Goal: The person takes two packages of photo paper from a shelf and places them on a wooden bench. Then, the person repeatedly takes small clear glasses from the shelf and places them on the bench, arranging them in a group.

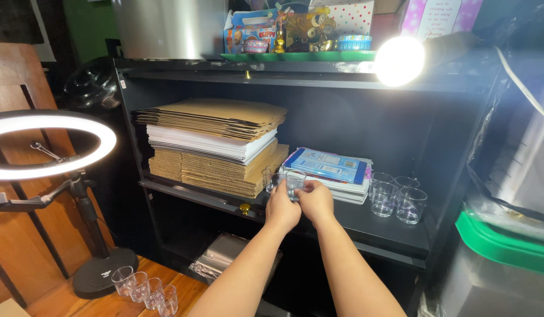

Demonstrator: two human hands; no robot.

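Both my hands reach to the middle shelf of a black shelving unit (366, 226). My left hand (282, 208) and my right hand (315, 202) meet around a small clear glass (295, 181), which stands upright between my fingertips. More small clear glasses (272, 179) sit just left of it, partly hidden by my left hand. The glass is in front of a stack of blue flat packets (329, 167).
Several clear glasses (395, 198) stand at the shelf's right. A tall pile of flat cardboard and white sheets (216, 147) fills the left. A lit ring light (49, 144) on a stand and several glasses (144, 287) sit on the wooden surface at lower left. A green-lidded bin (504, 249) is right.
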